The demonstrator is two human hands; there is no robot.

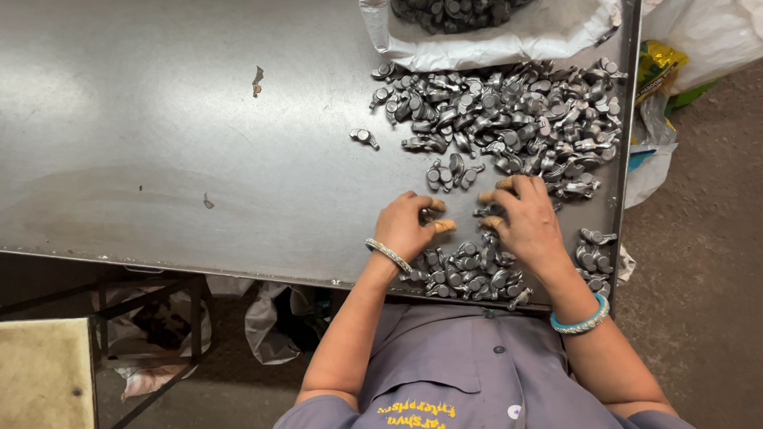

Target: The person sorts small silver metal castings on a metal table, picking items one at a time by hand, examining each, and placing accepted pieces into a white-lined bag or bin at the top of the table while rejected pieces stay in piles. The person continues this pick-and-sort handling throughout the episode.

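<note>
The top edge of the picture cuts off the white bag (511,37) at the far right of the table (137,122), so only its near rim and some of the dark metal parts inside it show. The person's head and lower body are out of view; only the grey shirt (457,374) and the two forearms appear at the near edge. The small grey metal parts (514,119) lie in a wide heap just near of the bag, and a smaller heap (465,271) sits at the near edge of the table, partly hidden under both wrists. The left hand (406,226), with a silver bangle (388,254) on its wrist, rests on the table beside the near heap with its fingers (442,227) curled in; they seem to pinch a part, but what lies under them is too small to make out, so I cannot tell whether they grasp anything. The right hand (529,221), with a light blue bangle (580,322) on its wrist, lies palm down with fingers spread and bent, the tips touching parts between the two heaps; its palm hides what is beneath it, and a grasp cannot be told. One part (363,137) lies alone to the left of the big heap, well apart from both hands. A few more parts (593,252) lie just right of the right wrist. Beyond the right table edge, plastic bags (699,29) rest on the floor, partly cut off.
</note>
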